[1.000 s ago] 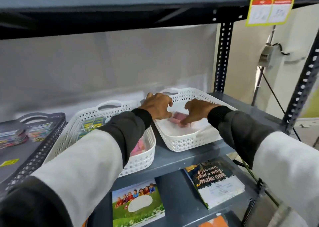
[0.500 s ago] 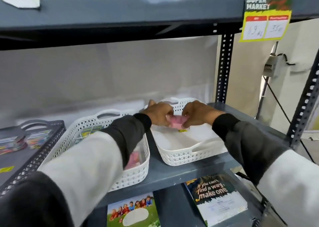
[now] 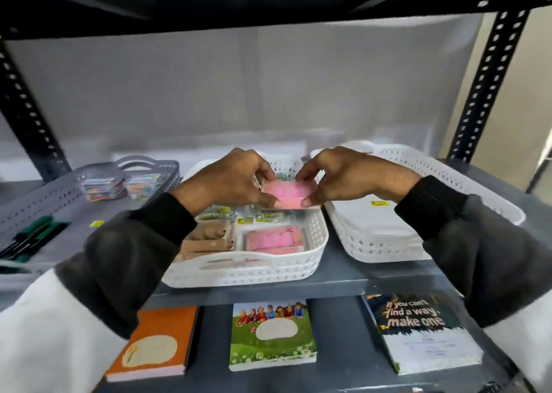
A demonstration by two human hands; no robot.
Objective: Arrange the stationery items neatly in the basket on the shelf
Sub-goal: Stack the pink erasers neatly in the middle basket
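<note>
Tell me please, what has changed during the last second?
Both hands, left hand and right hand, picked the pink packet out of the right white basket and carried it left, over the middle white basket. The baskets and the notebooks below stayed in place.

Perhaps pens (image 3: 28,240), blurred, edge-cropped
</note>
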